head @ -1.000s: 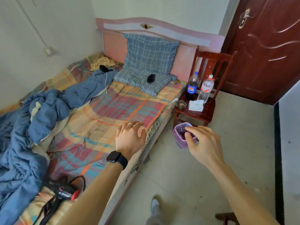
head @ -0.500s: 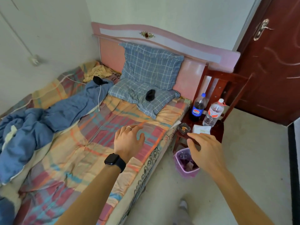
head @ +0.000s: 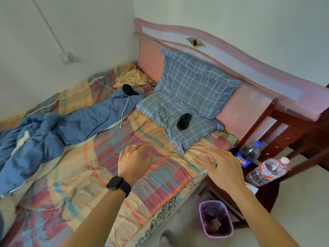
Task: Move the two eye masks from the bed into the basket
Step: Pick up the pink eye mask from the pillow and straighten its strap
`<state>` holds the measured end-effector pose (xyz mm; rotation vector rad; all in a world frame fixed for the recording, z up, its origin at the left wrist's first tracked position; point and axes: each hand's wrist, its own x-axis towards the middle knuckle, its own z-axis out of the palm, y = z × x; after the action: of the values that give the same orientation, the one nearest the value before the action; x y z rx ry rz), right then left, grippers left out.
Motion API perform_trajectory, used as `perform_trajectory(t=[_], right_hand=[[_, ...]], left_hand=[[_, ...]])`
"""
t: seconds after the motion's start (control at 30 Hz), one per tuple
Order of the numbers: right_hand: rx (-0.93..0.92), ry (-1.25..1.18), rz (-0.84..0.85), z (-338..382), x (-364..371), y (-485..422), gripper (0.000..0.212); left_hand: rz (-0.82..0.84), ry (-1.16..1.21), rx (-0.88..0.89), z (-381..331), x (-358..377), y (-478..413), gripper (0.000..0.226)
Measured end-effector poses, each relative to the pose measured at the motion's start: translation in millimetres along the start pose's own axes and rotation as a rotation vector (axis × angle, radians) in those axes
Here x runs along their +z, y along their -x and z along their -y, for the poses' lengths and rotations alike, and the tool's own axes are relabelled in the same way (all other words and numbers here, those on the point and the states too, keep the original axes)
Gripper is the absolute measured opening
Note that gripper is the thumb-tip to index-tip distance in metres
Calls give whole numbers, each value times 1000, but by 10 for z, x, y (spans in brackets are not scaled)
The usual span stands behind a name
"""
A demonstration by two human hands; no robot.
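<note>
Both hands empty, fingers spread: left hand [head: 134, 161], right hand [head: 225, 169]. Near mask [head: 183, 121] on pillow [head: 178, 120], 12 o'clock; far mask [head: 128, 90] on blanket [head: 85, 120], 11 o'clock. Basket [head: 216, 234] on floor, 5 o'clock. Pinch near mask centre, lift clear.

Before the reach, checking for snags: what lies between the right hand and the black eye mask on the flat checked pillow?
In the head view, only patchwork quilt and pillow fabric lie between the right hand and the black eye mask.
</note>
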<state>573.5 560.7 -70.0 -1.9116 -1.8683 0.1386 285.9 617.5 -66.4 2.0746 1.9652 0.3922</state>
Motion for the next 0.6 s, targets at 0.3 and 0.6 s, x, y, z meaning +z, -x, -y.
perform_trajectory(t=[0.3, 0.6], right_hand=[[61, 12, 242, -364, 914, -1199, 30], [117, 5, 524, -737, 1796, -2467, 42]], left_hand=[[81, -13, -67, 209, 495, -1302, 34], [223, 13, -159, 247, 1145, -2492, 40]])
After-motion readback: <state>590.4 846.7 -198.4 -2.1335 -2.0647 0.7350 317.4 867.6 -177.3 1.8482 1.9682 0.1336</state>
